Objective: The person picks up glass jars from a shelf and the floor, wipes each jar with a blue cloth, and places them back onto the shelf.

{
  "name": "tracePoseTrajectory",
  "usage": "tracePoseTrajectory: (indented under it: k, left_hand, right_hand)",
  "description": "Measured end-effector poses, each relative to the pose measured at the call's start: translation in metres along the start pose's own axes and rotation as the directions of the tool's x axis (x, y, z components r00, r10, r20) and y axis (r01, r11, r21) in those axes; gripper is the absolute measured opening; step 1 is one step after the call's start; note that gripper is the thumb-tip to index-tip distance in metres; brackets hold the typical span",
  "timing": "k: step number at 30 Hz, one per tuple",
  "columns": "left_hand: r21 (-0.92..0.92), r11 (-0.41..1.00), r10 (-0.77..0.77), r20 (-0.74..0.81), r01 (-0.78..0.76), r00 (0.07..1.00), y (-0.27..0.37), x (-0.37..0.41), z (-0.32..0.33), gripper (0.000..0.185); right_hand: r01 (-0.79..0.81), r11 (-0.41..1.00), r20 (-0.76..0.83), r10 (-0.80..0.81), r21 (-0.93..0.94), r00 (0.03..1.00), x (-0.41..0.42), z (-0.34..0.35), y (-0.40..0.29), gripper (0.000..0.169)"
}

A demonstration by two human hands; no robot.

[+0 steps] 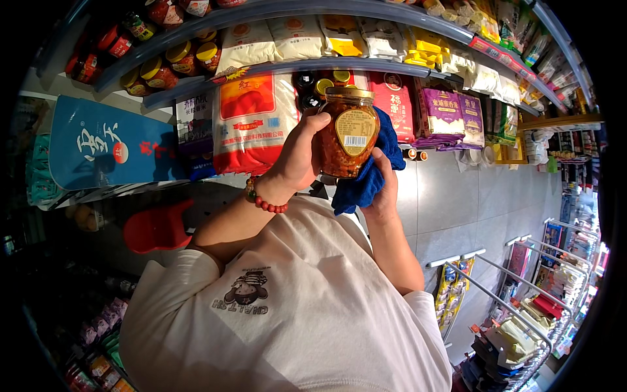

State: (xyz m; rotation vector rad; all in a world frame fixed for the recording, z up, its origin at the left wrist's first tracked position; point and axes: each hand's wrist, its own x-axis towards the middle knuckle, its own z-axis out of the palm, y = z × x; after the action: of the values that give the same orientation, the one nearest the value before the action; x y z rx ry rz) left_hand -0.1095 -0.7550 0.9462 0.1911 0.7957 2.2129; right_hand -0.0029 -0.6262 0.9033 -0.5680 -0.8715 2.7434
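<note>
My left hand [295, 159] grips a glass jar [329, 152] of reddish-brown chunky sauce by its side, thumb near the shoulder. The jar has a gold-coloured lid [349, 94] and stands nearly upright in the air. On its front is a yellow label [356, 128] with writing and a barcode. A dark blue cloth [360, 188] is bunched in my right hand [383, 196] and lies against the jar's right side and back. A red bead bracelet [270, 206] circles my left wrist.
Shelves ahead carry yellow-lidded jars [159, 72] and white flour-like bags [247, 46]. A large rice sack [254, 127] and purple bags [441, 115] stand below. A blue display board [110, 142] is at left, above a red plastic stool [159, 228]. Wire racks [509, 294] with goods stand at right.
</note>
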Motion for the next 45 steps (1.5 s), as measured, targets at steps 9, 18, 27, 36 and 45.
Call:
tracePoseTrajectory:
  k: [9,18,27,36,45]
  left_hand:
    - [0.005,1.0,-0.009,-0.001,0.009,1.0,0.0003,0.0011,-0.0005,0.048]
    - [-0.029,0.999,-0.027,-0.063,0.025,0.998,-0.0021,0.0006,-0.002,0.044]
    - [-0.026,0.999,-0.019,-0.049,0.018,0.999,-0.001,0.0005,-0.0022,0.044]
    - [-0.04,0.999,-0.034,-0.045,0.032,0.998,-0.0001,0.0008,-0.0022,0.045]
    - [-0.041,0.999,-0.03,-0.028,0.029,0.999,0.0,0.0038,-0.0034,0.045]
  right_hand:
    - [-0.018,1.0,-0.026,0.018,0.007,0.999,0.0006,-0.0006,-0.0001,0.042]
    - [-0.011,1.0,-0.049,0.01,-0.012,0.999,0.0021,-0.0064,0.0028,0.043]
    - [-0.019,1.0,-0.044,0.019,0.007,0.999,0.0014,-0.0079,0.0037,0.041]
    - [-0.022,0.999,-0.052,0.024,0.031,0.998,0.0012,-0.0063,0.004,0.041]
    - [-0.008,1.0,-0.074,0.009,0.018,0.997,0.0006,-0.0043,0.0025,0.041]
